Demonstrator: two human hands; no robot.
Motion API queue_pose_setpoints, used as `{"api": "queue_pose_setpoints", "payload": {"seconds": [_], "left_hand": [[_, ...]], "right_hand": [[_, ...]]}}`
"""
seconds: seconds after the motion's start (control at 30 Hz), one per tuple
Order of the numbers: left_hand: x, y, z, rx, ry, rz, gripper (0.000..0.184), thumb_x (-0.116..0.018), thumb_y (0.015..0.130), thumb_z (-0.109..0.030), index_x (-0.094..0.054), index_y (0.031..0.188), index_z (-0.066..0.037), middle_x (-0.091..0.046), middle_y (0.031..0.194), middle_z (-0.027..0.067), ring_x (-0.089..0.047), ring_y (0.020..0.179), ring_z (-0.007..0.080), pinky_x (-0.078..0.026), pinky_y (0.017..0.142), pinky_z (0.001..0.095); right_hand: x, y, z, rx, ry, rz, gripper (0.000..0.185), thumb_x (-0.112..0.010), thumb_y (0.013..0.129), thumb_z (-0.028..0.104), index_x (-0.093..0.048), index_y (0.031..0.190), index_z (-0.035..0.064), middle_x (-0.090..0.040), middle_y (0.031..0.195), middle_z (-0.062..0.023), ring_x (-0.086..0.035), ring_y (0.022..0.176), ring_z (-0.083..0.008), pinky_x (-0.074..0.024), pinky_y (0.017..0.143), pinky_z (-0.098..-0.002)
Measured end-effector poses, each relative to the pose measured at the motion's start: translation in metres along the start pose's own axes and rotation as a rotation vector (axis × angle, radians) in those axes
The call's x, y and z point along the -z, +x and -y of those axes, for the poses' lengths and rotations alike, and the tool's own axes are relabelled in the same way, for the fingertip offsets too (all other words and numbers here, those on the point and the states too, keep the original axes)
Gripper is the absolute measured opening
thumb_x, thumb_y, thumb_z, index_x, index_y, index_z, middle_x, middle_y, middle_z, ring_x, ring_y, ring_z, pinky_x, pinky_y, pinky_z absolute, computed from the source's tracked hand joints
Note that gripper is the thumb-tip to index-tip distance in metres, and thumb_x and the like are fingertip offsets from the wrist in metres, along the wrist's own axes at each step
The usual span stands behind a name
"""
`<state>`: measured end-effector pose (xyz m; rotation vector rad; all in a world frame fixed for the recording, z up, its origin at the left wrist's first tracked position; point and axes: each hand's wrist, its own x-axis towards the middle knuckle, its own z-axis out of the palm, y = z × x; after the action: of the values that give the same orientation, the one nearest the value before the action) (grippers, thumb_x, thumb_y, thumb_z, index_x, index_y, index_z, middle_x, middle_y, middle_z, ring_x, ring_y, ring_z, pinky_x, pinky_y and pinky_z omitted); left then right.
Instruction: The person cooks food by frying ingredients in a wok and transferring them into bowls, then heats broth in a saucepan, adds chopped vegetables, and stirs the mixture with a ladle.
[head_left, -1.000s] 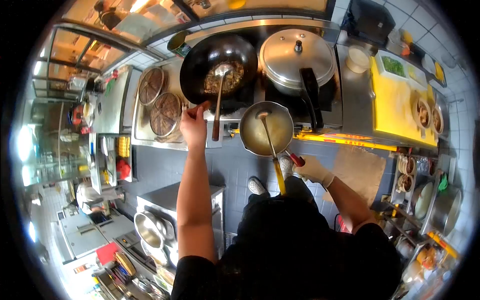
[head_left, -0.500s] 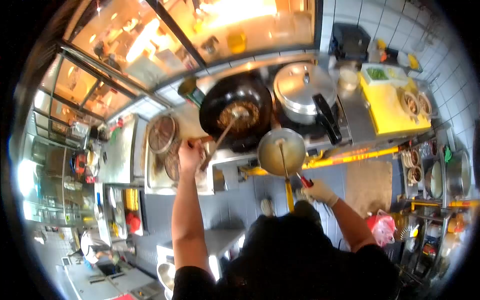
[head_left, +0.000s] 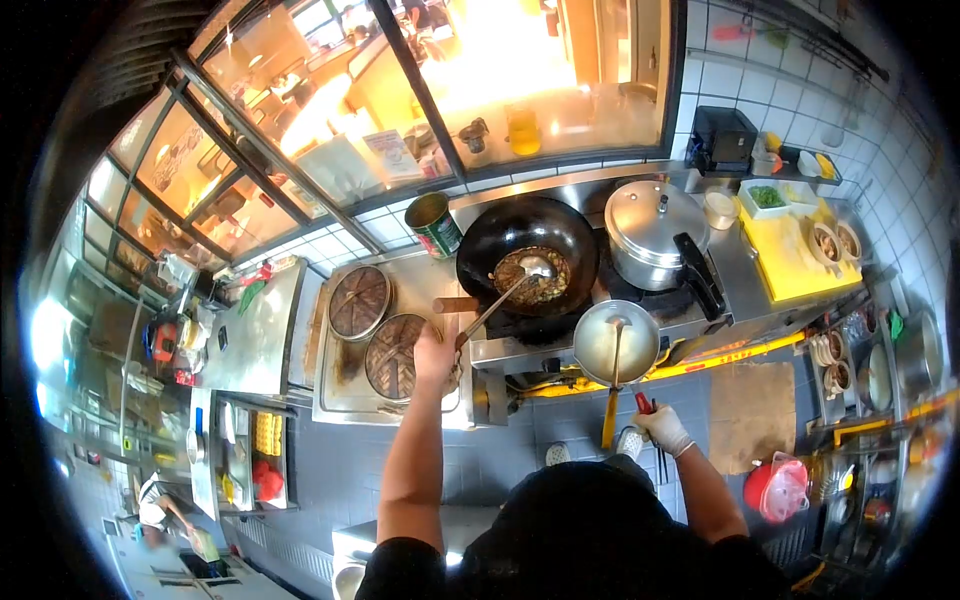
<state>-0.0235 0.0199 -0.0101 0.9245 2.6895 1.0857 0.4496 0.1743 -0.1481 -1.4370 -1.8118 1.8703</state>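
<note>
A dark wok [head_left: 490, 225] sits on the stove, with brown chopped food [head_left: 543, 288] in its bottom. A metal ladle [head_left: 497, 303] rests its bowl in that food. My left hand [head_left: 433, 357] is closed around the end of the ladle's handle, just below the wok's wooden handle [head_left: 456, 304]. My right hand [head_left: 667, 430], in a pale glove, grips the red handle [head_left: 642, 403] of a grey pan [head_left: 640, 345]. The pan is at the stove's front edge, holding pale cloudy liquid and a utensil with a yellow handle [head_left: 609, 420].
A pressure cooker [head_left: 645, 215] stands right of the wok, its black handle forward. Two round woven lids or steamers [head_left: 361, 302] and an open green can [head_left: 432, 222] are on the left. A yellow board [head_left: 785, 262] lies right. Another person [head_left: 155, 505] works far left.
My left hand has gone from the wok's wooden handle to the ladle's handle end. My right hand still holds the pan. The whole view has shifted.
</note>
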Motion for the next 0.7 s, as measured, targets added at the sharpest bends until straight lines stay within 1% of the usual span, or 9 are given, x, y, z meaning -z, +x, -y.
{"api": "queue_pose_setpoints", "payload": {"seconds": [0.1, 0.13, 0.17, 0.2, 0.27, 0.33, 0.4, 0.6, 0.7], "left_hand": [[-0.003, -0.008, 0.006, 0.087, 0.161, 0.212, 0.065, -0.065, 0.092, -0.058, -0.070, 0.100, 0.007, -0.072, 0.096, 0.0291, -0.070, 0.089, 0.0470, -0.056, 0.084, 0.0508], [-0.010, -0.015, 0.010, 0.120, 0.185, 0.306, 0.068, -0.064, 0.092, -0.060, -0.070, 0.100, 0.007, -0.071, 0.098, 0.0301, -0.070, 0.092, 0.0481, -0.055, 0.086, 0.0519], [-0.006, -0.022, -0.009, 0.066, 0.270, 0.303, 0.065, -0.065, 0.092, -0.058, -0.071, 0.100, 0.006, -0.072, 0.098, 0.0297, -0.070, 0.096, 0.0455, -0.056, 0.088, 0.0511], [-0.019, -0.019, 0.004, 0.050, 0.317, 0.368, 0.061, -0.068, 0.090, -0.056, -0.072, 0.101, 0.003, -0.072, 0.101, 0.0277, -0.070, 0.100, 0.0440, -0.056, 0.089, 0.0500], [-0.026, -0.023, -0.024, -0.069, 0.580, 0.353, 0.044, -0.071, 0.090, -0.044, -0.072, 0.102, -0.002, -0.073, 0.105, 0.0221, -0.071, 0.102, 0.0376, -0.057, 0.089, 0.0467], [-0.042, -0.023, -0.037, -0.133, 0.656, 0.386, 0.041, -0.069, 0.093, -0.031, -0.064, 0.122, -0.004, -0.072, 0.107, 0.0225, -0.071, 0.100, 0.0389, -0.058, 0.085, 0.0497], [-0.064, -0.032, -0.041, -0.302, 0.645, 0.366, 0.050, -0.059, 0.095, -0.020, -0.052, 0.142, -0.006, -0.069, 0.110, 0.0213, -0.071, 0.099, 0.0386, -0.057, 0.086, 0.0471], [-0.086, -0.043, -0.059, -0.231, 0.523, 0.410, 0.054, -0.056, 0.094, -0.014, -0.048, 0.146, -0.004, -0.067, 0.110, 0.0247, -0.070, 0.095, 0.0410, -0.057, 0.083, 0.0489], [-0.066, -0.060, -0.062, -0.273, 0.218, 0.219, 0.044, -0.063, 0.092, -0.011, -0.058, 0.135, -0.001, -0.070, 0.097, 0.0260, -0.070, 0.090, 0.0438, -0.057, 0.081, 0.0488]], "right_hand": [[0.001, -0.017, 0.024, 0.059, -0.148, -0.033, 0.033, -0.073, 0.088, 0.027, -0.066, 0.077, -0.0033, -0.066, 0.064, -0.0096, -0.064, 0.056, -0.0158, -0.0523, 0.055, -0.0346], [0.007, 0.002, -0.007, 0.243, -0.334, 0.024, 0.033, -0.072, 0.088, 0.027, -0.067, 0.078, -0.0038, -0.065, 0.064, -0.0097, -0.063, 0.057, -0.0152, -0.0510, 0.054, -0.0353], [0.004, -0.023, 0.037, 0.005, -0.191, 0.004, 0.033, -0.072, 0.088, 0.027, -0.066, 0.081, -0.0039, -0.064, 0.064, -0.0086, -0.062, 0.058, -0.0146, -0.0497, 0.054, -0.0353], [0.001, -0.023, 0.036, 0.039, -0.128, -0.019, 0.031, -0.072, 0.088, 0.027, -0.066, 0.083, -0.0026, -0.064, 0.064, -0.0073, -0.061, 0.057, -0.0143, -0.0479, 0.052, -0.0347], [0.001, -0.003, 0.002, -0.009, -0.005, 0.024, 0.029, -0.075, 0.087, 0.028, -0.066, 0.084, -0.0002, -0.064, 0.066, -0.0051, -0.060, 0.057, -0.0139, -0.0480, 0.053, -0.0335], [-0.002, -0.003, 0.008, -0.069, 0.003, 0.026, 0.029, -0.078, 0.086, 0.027, -0.066, 0.082, 0.0004, -0.063, 0.065, -0.0032, -0.059, 0.056, -0.0129, -0.0477, 0.053, -0.0324], [-0.001, -0.006, 0.011, -0.095, -0.009, -0.005, 0.029, -0.077, 0.086, 0.026, -0.067, 0.085, 0.0001, -0.063, 0.064, -0.0031, -0.059, 0.055, -0.0132, -0.0477, 0.052, -0.0317], [0.001, -0.010, 0.025, -0.127, 0.069, 0.062, 0.026, -0.078, 0.087, 0.023, -0.066, 0.088, -0.0004, -0.064, 0.066, -0.0050, -0.060, 0.052, -0.0146, -0.0490, 0.049, -0.0309], [0.004, -0.009, 0.028, -0.132, 0.042, 0.040, 0.025, -0.077, 0.087, 0.021, -0.065, 0.089, -0.0004, -0.065, 0.067, -0.0054, -0.060, 0.051, -0.0143, -0.0491, 0.048, -0.0304]]}}
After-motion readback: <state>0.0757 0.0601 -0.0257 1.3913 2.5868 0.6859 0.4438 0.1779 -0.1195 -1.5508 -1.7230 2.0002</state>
